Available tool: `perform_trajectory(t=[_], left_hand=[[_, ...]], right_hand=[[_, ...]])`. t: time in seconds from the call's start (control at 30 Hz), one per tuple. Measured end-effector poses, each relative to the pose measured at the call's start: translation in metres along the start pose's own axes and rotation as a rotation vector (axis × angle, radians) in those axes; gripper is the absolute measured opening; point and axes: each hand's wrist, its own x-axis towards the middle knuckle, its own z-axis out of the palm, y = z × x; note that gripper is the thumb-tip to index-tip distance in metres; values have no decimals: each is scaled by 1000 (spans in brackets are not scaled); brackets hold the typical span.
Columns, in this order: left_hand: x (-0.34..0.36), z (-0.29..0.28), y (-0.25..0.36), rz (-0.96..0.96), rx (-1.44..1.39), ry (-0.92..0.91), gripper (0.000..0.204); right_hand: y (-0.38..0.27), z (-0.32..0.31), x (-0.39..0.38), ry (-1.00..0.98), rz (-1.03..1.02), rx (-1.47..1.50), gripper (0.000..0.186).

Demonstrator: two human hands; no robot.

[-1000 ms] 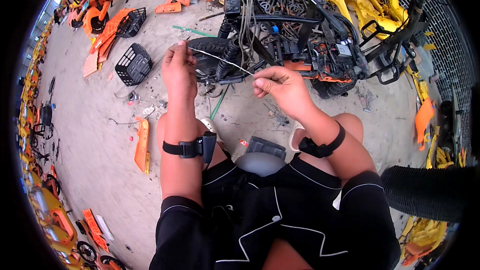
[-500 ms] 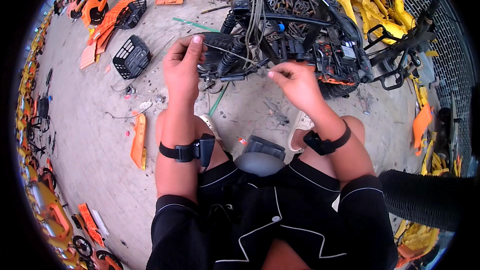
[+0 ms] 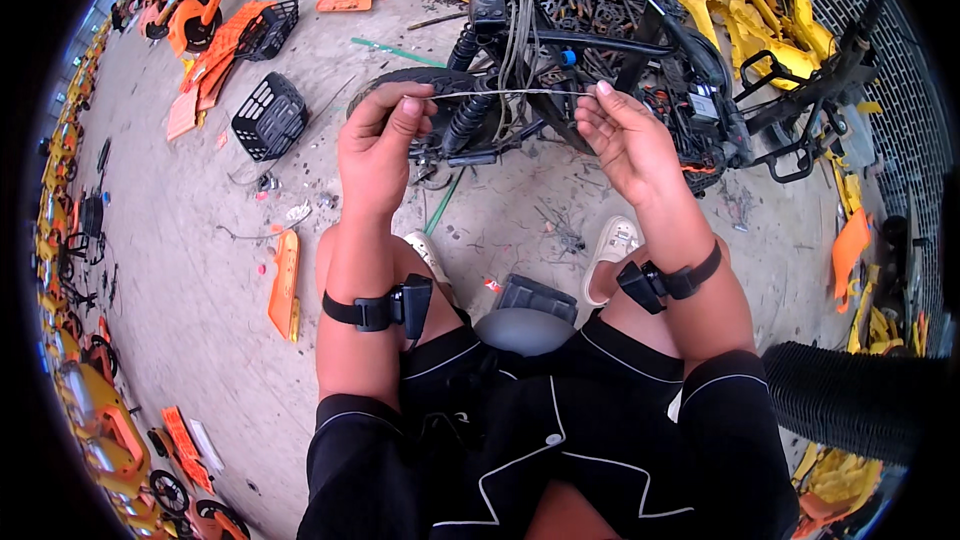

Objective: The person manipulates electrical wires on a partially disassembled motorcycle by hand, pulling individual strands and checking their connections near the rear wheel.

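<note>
A thin grey cable [image 3: 512,92] is stretched nearly level between my two hands, in front of a stripped black scooter frame [image 3: 610,37]. My left hand [image 3: 376,155] pinches its left end between thumb and curled fingers. At the other end, the thumb and forefinger of my right hand [image 3: 640,150] grip it, with the other fingers loosely bent. Behind the cable are a black coil shock absorber [image 3: 466,125] and a bundle of grey cables [image 3: 519,15] hanging over the frame. A tyre [image 3: 400,78] is partly hidden by my left hand.
A black plastic basket [image 3: 270,117] and an orange panel strip [image 3: 284,285] lie on the floor at left. Yellow body panels [image 3: 755,15] are heaped at far right. A ribbed black hose [image 3: 850,395] lies by my right elbow. A green strip [image 3: 443,202] lies below the frame.
My right hand has moved up and to the right, turning palm upward, and the cable is now drawn straight between both hands. The left hand has shifted only slightly.
</note>
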Motion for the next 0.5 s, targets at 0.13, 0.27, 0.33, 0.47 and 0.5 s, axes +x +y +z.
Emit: perform_trajectory(t=[0.13,0.27,0.33,0.47,0.5], left_hand=[[-2,0,2,149,64,-136,13],[-3,-3,4,249,144,-209,12],[-3,-1,7,266,163,-207,12],[-6,5,10,198,96,-104,14],[-6,7,10,161,58,-64,15]], right_hand=[[0,-2,3,7,-19,61,17],[-12,1,-1,-13,35,142,17],[-20,0,-5,-55,40,175,17],[-30,-1,-13,-138,-13,200,18],[-31,4,-17,-114,-25,205,18]])
